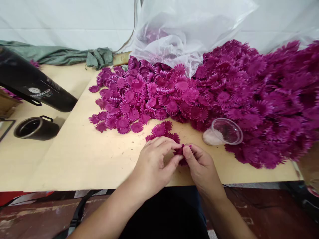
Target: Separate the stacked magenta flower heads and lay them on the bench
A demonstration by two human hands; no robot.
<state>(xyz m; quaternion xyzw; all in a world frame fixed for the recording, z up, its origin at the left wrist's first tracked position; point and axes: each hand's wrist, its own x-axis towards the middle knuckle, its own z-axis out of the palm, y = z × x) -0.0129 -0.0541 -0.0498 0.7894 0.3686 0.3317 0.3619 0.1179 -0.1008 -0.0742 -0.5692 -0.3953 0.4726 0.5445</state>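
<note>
My left hand (156,162) and my right hand (200,164) meet at the front edge of the table, fingers pinched together on one magenta fabric flower (179,151) held between them. The flower is mostly hidden by my fingertips. Just beyond my hands lie a few loose magenta flowers (161,130) on the bare wood. A huge heap of the same flowers (224,96) covers the middle and right of the table.
A small clear plastic cup (224,132) lies tipped beside the heap. A clear plastic bag (184,33) with more flowers stands at the back. At left lie a black flask (35,88) and its black cup (35,127). Green cloth (74,56) runs along the wall.
</note>
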